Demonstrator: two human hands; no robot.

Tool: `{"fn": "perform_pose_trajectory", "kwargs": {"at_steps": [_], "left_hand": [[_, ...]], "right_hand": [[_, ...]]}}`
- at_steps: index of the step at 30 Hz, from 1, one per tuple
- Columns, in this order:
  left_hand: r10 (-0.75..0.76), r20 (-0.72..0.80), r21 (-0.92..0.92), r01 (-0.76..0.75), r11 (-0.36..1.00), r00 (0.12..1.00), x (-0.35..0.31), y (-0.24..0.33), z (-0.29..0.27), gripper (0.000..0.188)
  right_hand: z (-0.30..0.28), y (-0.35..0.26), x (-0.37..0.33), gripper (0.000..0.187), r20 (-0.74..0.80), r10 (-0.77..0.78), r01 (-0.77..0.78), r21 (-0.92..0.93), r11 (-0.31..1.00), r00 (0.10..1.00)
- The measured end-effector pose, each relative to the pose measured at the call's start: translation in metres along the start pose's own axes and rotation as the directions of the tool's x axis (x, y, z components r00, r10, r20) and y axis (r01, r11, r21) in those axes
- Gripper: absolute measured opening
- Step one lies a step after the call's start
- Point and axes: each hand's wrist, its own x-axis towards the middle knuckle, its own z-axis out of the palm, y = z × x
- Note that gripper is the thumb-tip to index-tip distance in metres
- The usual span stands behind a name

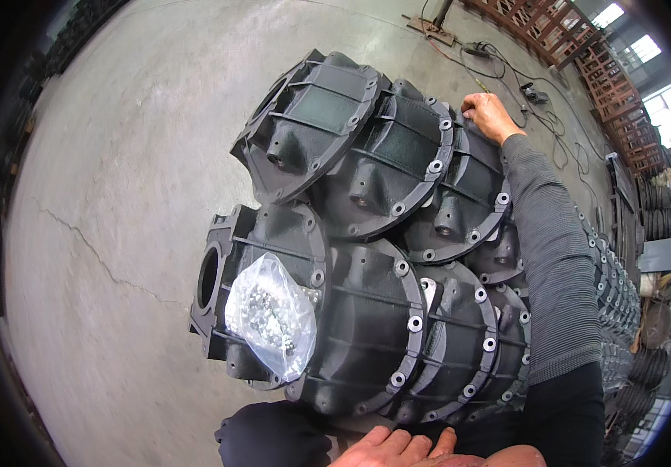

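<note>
Black cast metal housings with ribbed sides and drilled round flanges lie stacked in two rows. My right arm reaches past them to the far right; its hand (491, 117) is at the top edge of the rearmost upper housing (468, 183). Its fingers are curled closed, and what they hold, if anything, is too small to make out. Low in the view, my left hand (398, 447) rests by my dark-clothed lap, fingers stretched out and apart. On the near left housing (273, 222) sits a clear plastic bag (271, 315) of small shiny metal parts.
Cables (557, 128) and a small power tool (534, 93) lie on the concrete floor (117, 194) beyond the stack. A metal stand base (431, 31) is farther back. Rusty brown racks (623, 101) line the far right. More castings (616, 288) are stacked beyond my right arm.
</note>
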Motion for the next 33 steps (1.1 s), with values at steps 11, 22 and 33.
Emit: {"fn": "perform_pose_trajectory", "kwargs": {"at_steps": [11,22,33], "left_hand": [[-0.074,-0.029,-0.023,0.073,0.997,0.997,-0.006,0.005,-0.001,0.027],[0.154,-0.104,0.183,-0.133,0.974,0.983,0.005,0.009,-0.003,0.024],[0.12,-0.105,0.116,-0.108,0.987,0.987,0.009,0.006,-0.009,0.025]], "right_hand": [[0.009,-0.007,0.003,0.023,-0.041,0.291,-0.286,0.098,0.953,0.956],[0.013,0.006,0.002,0.021,-0.107,0.06,-0.065,-0.048,0.997,0.992],[-0.008,-0.005,0.007,0.022,0.051,0.027,-0.016,-0.201,0.98,0.998]]}}
